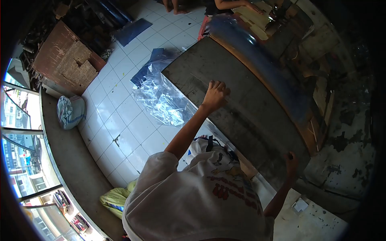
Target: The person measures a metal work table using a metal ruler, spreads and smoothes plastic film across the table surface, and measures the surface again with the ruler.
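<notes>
My left hand (216,95) is over the far left part of a long dark tabletop (253,92), its fingers curled inward. What it grips, if anything, I cannot make out. Near the right end of the same table, my right hand (291,161) is closed, with thumb and fingers drawn together; anything in it is too dark and small to name. Between the two hands a darker streak runs along the table surface. Whether it is a thin sheet or a mark, I cannot tell.
Crumpled clear plastic (165,102) lies on the tiled floor left of the table. A blue roll or sheet (257,52) runs along the table's far edge. Another person's hand (254,8) rests beyond it. A white sack (70,112) and a worn brown board (66,58) stand left.
</notes>
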{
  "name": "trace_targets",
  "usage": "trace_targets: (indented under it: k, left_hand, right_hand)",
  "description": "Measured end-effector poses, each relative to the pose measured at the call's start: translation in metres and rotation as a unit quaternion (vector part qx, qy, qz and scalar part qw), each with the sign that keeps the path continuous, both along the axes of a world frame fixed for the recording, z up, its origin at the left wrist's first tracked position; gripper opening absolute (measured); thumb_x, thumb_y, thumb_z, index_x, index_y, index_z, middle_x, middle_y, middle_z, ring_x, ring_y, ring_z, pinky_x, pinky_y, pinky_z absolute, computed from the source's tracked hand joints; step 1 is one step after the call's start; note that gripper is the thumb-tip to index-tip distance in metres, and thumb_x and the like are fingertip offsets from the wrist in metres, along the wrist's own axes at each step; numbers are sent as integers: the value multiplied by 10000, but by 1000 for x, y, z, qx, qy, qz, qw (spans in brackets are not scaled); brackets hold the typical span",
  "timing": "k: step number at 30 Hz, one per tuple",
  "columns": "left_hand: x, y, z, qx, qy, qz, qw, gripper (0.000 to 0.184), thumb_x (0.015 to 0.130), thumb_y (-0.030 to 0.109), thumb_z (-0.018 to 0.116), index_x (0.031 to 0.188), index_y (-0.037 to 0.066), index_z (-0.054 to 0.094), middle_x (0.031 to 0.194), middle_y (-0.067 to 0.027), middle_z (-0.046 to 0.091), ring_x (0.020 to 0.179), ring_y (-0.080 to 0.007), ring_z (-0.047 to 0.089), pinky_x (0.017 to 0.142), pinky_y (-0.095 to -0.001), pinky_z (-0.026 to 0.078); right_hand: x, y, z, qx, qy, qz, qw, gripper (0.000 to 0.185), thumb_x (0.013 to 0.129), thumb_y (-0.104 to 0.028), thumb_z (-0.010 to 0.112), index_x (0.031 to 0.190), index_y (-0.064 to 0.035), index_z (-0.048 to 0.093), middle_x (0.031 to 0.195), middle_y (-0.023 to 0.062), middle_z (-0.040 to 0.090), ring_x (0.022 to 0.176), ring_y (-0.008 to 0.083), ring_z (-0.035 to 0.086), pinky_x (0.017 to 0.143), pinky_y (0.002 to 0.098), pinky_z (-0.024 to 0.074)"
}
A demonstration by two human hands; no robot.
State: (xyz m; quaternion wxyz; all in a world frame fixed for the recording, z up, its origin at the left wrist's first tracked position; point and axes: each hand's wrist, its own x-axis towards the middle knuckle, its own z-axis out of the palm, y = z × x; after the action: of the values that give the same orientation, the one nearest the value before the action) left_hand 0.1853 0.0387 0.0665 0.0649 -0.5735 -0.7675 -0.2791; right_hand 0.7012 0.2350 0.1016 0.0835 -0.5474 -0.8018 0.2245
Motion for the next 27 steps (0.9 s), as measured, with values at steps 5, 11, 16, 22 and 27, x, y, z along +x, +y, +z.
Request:
trace_targets:
  k: [5, 11, 16, 22, 27]
  left_hand:
    - [24, 2, -35, -48, -120, -5, 992, 476, 727, 275, 753, 1176, 145, 661, 1268, -162, 509, 1291, -324, 418, 1111, -522, 279]
    - [9, -13, -42, -90, -92, 45, 991, 739, 815, 493, 662, 1430, 134, 461, 1508, -209, 327, 1456, -375, 204, 1187, -574, 105]
    - [-7, -9, -56, -22, -89, 305, 948, 784, 891, 522, 604, 1420, -19, 402, 1473, -197, 382, 1425, -356, 270, 1171, -508, 162]
    - [-1, -3, -35, -30, -88, 348, 933, 651, 841, 500, 690, 1256, 16, 563, 1239, -168, 516, 1179, -329, 466, 1035, -462, 305]
    - [-12, 9, -42, -51, -158, 388, 907, 596, 795, 494, 743, 1154, 35, 619, 1159, -134, 539, 1120, -312, 474, 975, -439, 336]
  right_hand:
    - [62, 14, -49, -17, -44, -10, 999, 507, 720, -291, 847, 1093, 6, 675, 1059, 181, 684, 978, 321, 644, 871, 412, 494]
    - [86, 15, -69, -16, -19, 2, 1000, 562, 705, -350, 856, 1108, -6, 669, 1084, 192, 672, 1005, 332, 632, 886, 427, 484]
    - [74, 14, -71, -51, -22, -16, 998, 531, 781, -328, 799, 1147, 20, 635, 1080, 197, 666, 1021, 317, 626, 898, 409, 480]
    - [73, 19, -77, -33, -73, 8, 997, 492, 796, -338, 783, 1117, 10, 648, 1055, 182, 674, 1002, 309, 629, 890, 410, 480]
    - [76, 22, -82, -62, -79, -8, 995, 499, 792, -361, 788, 1101, 7, 654, 1044, 180, 675, 985, 305, 632, 879, 414, 482]
